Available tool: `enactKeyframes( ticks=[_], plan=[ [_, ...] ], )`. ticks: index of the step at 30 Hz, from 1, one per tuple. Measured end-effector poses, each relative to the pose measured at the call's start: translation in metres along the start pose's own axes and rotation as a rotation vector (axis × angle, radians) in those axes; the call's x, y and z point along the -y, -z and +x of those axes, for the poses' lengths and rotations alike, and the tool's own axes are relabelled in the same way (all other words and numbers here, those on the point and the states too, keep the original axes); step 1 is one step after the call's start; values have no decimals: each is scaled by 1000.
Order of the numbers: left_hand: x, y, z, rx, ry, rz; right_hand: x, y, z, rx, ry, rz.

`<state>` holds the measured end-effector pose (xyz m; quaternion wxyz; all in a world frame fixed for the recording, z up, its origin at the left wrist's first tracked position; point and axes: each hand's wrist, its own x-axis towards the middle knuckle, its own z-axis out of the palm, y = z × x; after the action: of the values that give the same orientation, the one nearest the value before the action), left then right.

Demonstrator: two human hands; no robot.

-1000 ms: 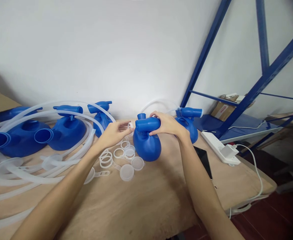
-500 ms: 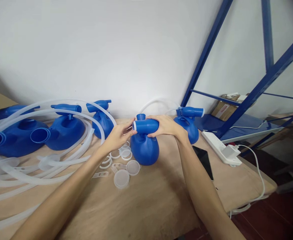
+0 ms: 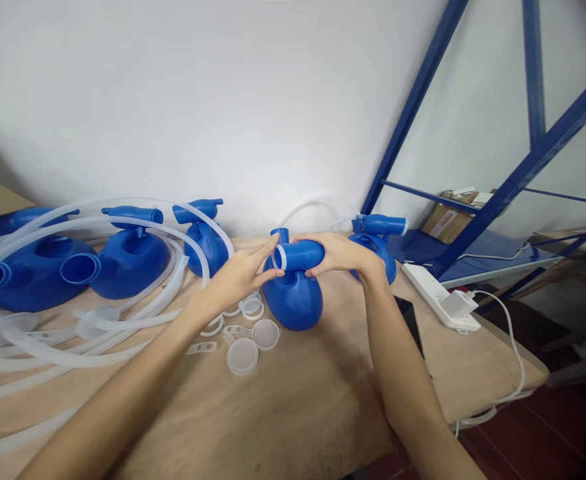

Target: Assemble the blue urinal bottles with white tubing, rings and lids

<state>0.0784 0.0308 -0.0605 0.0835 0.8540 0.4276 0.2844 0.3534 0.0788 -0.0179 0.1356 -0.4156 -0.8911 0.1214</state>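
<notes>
White ring (image 3: pixel 279 257) now seated on blue bottle (image 3: pixel 293 293) spout; left hand (image 3: pixel 237 277) fingertips pinching it (right hand (image 3: pixel 340 255) clamps spout). Next: press ring evenly home.

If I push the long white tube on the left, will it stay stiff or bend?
The white tube probably flops: it lies in loose curved loops across the table. It looks thin-walled and translucent, so likely light. Its tangled loops may drag along together.

White power strip (image 3: pixel 440 297) beside a phone (image 3: pixel 410 320).
</notes>
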Motion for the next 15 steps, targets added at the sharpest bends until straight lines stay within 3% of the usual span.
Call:
enactKeyframes(
  ticks=[3, 7, 9, 15],
  plan=[
    [-3, 14, -8, 274, 173, 193, -14, 3, -5, -48, -3, -61],
    [8, 7, -20, 637, 237, 336, -32, 7, -14, -137, -180, -153],
    [17, 0, -22, 710, 272, 364, -39, 8, -18, -143, -252, -77],
    [40, -9, -17, 772, 364, 401, -47, 0, -21, -171, -453, 240]
  ],
)
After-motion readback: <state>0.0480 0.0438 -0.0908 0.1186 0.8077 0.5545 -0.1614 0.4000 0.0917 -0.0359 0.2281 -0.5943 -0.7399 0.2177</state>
